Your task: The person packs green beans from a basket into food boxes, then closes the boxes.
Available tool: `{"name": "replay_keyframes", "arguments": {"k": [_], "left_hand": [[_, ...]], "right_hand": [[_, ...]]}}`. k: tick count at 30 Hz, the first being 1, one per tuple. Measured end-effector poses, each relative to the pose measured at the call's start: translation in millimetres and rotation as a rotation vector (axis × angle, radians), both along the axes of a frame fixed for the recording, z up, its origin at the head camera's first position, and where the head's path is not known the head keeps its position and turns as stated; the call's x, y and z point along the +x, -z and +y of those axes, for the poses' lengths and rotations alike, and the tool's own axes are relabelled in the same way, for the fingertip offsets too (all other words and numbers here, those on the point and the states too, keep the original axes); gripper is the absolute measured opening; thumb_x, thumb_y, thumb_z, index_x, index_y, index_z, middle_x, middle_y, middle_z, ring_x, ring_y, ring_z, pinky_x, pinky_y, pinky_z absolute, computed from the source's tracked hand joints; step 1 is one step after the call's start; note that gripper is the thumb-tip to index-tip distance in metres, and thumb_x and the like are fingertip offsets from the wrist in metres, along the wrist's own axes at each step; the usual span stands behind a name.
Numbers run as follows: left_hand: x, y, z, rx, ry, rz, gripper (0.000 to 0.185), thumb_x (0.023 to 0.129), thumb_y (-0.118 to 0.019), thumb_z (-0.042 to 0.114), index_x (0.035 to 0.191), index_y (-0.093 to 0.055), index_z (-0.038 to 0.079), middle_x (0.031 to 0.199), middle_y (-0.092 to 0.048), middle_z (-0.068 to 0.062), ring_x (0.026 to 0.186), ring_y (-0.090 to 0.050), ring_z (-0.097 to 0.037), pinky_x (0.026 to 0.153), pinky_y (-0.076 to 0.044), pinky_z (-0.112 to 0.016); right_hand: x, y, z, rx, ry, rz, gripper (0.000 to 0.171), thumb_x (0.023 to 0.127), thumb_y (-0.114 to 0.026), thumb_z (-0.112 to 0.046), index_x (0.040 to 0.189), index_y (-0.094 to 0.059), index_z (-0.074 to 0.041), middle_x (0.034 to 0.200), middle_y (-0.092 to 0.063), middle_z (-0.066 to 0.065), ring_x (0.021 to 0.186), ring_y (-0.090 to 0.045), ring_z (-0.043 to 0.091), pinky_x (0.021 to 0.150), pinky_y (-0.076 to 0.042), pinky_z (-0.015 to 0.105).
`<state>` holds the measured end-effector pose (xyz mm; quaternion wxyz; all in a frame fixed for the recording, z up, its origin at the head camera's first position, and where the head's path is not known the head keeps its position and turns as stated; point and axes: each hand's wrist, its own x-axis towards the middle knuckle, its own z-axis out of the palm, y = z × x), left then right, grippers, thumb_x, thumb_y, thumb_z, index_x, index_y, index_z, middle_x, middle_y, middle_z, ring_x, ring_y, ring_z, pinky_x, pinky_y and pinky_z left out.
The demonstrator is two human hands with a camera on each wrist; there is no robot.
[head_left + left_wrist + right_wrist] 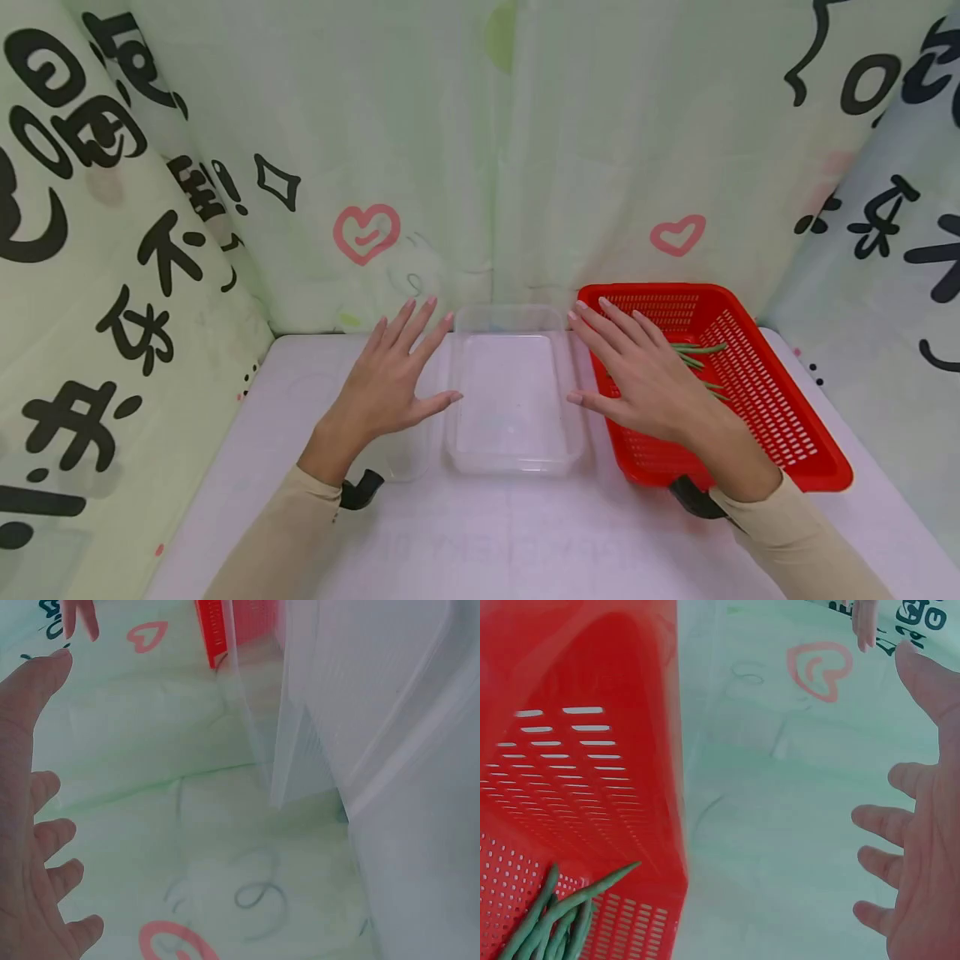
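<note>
A clear plastic tray (514, 467) lies on the white table between my two hands. My left hand (395, 377) hovers flat and spread just left of it, fingers straight, holding nothing; the left wrist view has this hand (34, 847) beside the clear tray wall (375, 735). Over the left edge of a red perforated basket (772, 417), my right hand (641, 371) is spread flat and empty. Several green beans (701, 357) lie in the basket; the right wrist view catches the beans (562, 915), the basket (577, 772) and my right hand (922, 847).
A second clear container (401, 454) lies partly under my left wrist. Pale green printed cloth (480, 150) walls the table (525, 542) at the back and both sides. Bare tabletop runs along the near edge.
</note>
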<state>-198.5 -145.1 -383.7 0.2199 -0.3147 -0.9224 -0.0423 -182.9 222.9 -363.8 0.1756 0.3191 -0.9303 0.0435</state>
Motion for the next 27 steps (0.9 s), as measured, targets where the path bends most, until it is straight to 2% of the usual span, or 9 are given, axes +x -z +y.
{"name": "replay_keyframes", "arguments": {"k": [13, 17, 20, 27], "left_hand": [[-3.6, -10.2, 0.1, -0.011, -0.005, 0.015, 0.101, 0.085, -0.064, 0.068, 0.164, -0.021, 0.022, 0.17, -0.014, -0.008, 0.156, -0.013, -0.033, 0.119, -0.024, -0.064], [-4.3, -12.0, -1.3, -0.009, -0.004, 0.019, 0.099, 0.085, -0.066, 0.066, 0.163, -0.024, 0.021, 0.169, -0.017, -0.01, 0.155, -0.018, -0.035, 0.118, -0.026, -0.064], [-5.0, -13.7, -2.8, -0.008, 0.007, 0.03, 0.096, 0.087, -0.068, 0.063, 0.162, -0.026, 0.02, 0.168, -0.02, -0.011, 0.154, -0.021, -0.035, 0.117, -0.028, -0.064], [-9.4, -17.3, -9.2, 0.096, 0.098, 0.068, 0.09, 0.088, -0.078, 0.042, 0.16, -0.032, 0.011, 0.161, -0.035, -0.016, 0.144, -0.04, -0.035, 0.114, -0.04, -0.053]], "right_hand": [[-4.0, -8.5, -0.1, 0.0, 0.007, 0.003, 0.095, 0.087, -0.066, -0.062, 0.162, -0.027, -0.02, 0.167, -0.025, 0.005, 0.155, -0.015, 0.032, 0.121, -0.019, 0.06], [-4.3, -9.9, 1.2, -0.027, 0.009, -0.038, 0.095, 0.089, -0.065, -0.06, 0.164, -0.02, -0.023, 0.168, -0.023, 0.003, 0.155, -0.015, 0.031, 0.121, -0.02, 0.06], [-4.5, -11.7, 2.4, -0.077, 0.005, -0.08, 0.094, 0.09, -0.068, -0.056, 0.164, -0.02, -0.022, 0.168, -0.024, 0.002, 0.154, -0.019, 0.031, 0.12, -0.023, 0.06], [-6.3, -15.7, 3.7, -0.213, 0.039, -0.216, 0.088, 0.094, -0.07, -0.045, 0.164, -0.02, -0.022, 0.164, -0.032, 0.007, 0.149, -0.031, 0.031, 0.116, -0.033, 0.059]]}}
